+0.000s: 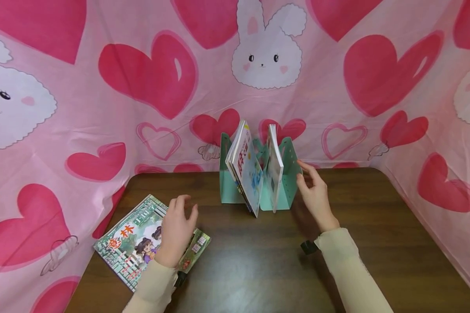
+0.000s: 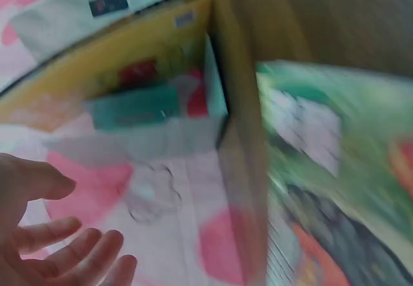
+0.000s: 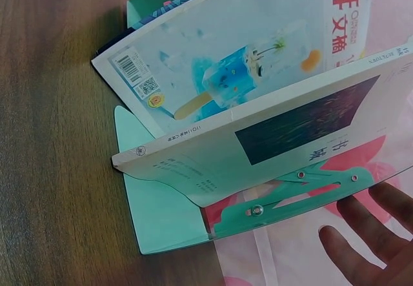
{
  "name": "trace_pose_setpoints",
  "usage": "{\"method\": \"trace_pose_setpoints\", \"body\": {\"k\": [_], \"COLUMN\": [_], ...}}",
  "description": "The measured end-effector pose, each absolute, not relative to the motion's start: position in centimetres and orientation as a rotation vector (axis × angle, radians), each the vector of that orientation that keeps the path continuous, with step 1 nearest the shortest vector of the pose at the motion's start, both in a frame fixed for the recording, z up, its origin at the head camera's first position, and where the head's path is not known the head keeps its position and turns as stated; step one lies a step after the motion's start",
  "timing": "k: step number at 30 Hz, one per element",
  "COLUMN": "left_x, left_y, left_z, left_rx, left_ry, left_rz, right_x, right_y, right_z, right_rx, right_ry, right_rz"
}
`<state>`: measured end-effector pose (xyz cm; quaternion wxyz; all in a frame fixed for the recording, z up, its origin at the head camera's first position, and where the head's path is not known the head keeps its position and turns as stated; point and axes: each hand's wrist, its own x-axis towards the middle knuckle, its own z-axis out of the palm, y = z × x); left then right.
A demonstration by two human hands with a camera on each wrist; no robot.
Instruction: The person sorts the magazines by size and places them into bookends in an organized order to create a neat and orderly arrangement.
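A mint-green metal book stand [image 1: 290, 184] stands upright at the back of the table, with several magazines [image 1: 252, 174] on its left side. Apart from these, a single magazine [image 3: 258, 137] leans inside its right side. My right hand [image 1: 316, 198] is at the stand's right panel, fingertips [image 3: 348, 210] at the panel's outer edge. Over a magazine with a green-and-white cover [image 1: 125, 243], my left hand [image 1: 176, 230] hovers with loosely bent fingers, holding nothing. Another green magazine [image 1: 197, 245] sticks out to the right of that hand, partly hidden. The left wrist view is blurred.
The dark wooden table [image 1: 243, 269] ends at the back against a pink cloth [image 1: 207, 95] printed with hearts and rabbits. The cloth also hangs along both sides. Black wrist straps show at the left wrist [image 1: 180, 278] and right wrist [image 1: 308, 247].
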<state>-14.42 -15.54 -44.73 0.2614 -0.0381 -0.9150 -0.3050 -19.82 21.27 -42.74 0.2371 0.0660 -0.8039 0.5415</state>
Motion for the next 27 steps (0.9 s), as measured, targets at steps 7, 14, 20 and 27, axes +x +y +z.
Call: {"method": "trace_pose_setpoints", "body": {"k": [7, 14, 20, 27], "left_x": [-13.1, -11.9, -10.7, -9.3], "left_y": [-19.0, -21.8, -24.4, -27.6], "left_z": [-45.0, -45.0, -45.3, -45.8], "left_rx": [0.070, 0.190, 0.270, 0.402], "left_ry": [-2.558, -2.629, -2.702, -2.855], "left_rz": [-0.832, -0.818, -0.821, -0.741], "right_x": [-21.0, -20.8, -20.5, -20.5], "right_y": [22.1, 22.1, 21.9, 22.1], "right_z": [-44.0, -44.2, -43.8, -43.9], "right_rx": [0.202, 0.212, 0.198, 0.212], "right_ry": [-2.170, -2.181, -2.199, -2.231], "right_rz": [1.484, 1.453, 1.419, 1.350]}}
